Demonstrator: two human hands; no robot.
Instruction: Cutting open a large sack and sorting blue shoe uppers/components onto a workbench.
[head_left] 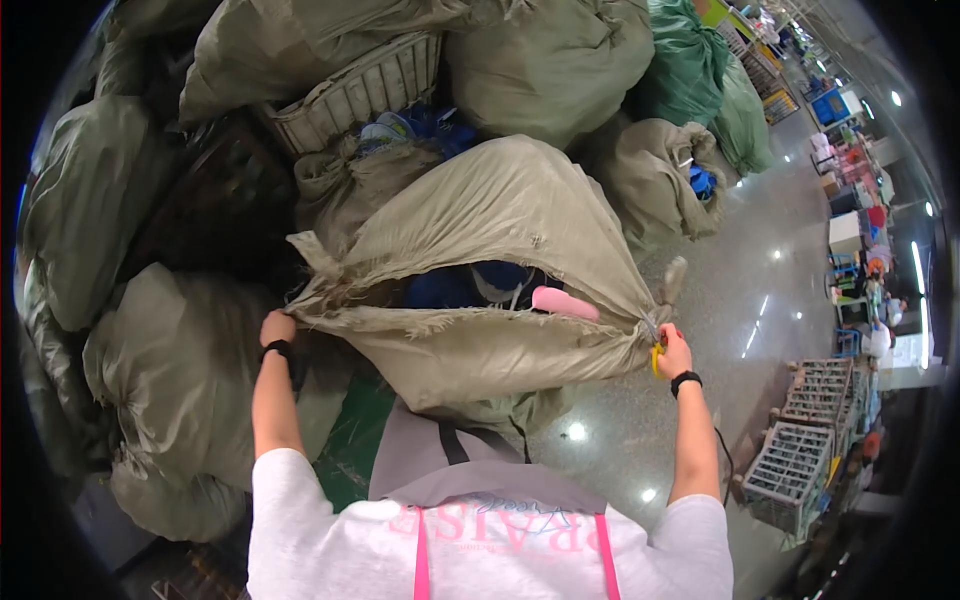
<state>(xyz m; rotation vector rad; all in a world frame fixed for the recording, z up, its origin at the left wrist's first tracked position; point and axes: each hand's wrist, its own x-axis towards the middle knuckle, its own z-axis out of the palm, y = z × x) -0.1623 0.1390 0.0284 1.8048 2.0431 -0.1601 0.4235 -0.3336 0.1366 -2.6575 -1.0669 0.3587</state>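
In front of me a large beige woven sack (pixel 480 205) gapes along a wide slit with frayed edges. Dark blue items (pixel 440 289) and a pink piece (pixel 563 301) show inside it; their kinds I cannot make out. My left hand (pixel 278 328) is closed on the sack's bunched left corner. At the gathered right corner, my right hand (pixel 674 352) grips yellow-handled scissors (pixel 657 361), their blades against the bunched cloth. Part of the blades is hidden by the sack's folds.
More stuffed sacks crowd the left (pixel 170 380) and back (pixel 550 75), with a slatted crate (pixel 360 90) among them. An opened sack (pixel 650 165) holding blue items stands behind to the right. Metal racks (pixel 790 465) stand on the shiny floor (pixel 740 300) at right.
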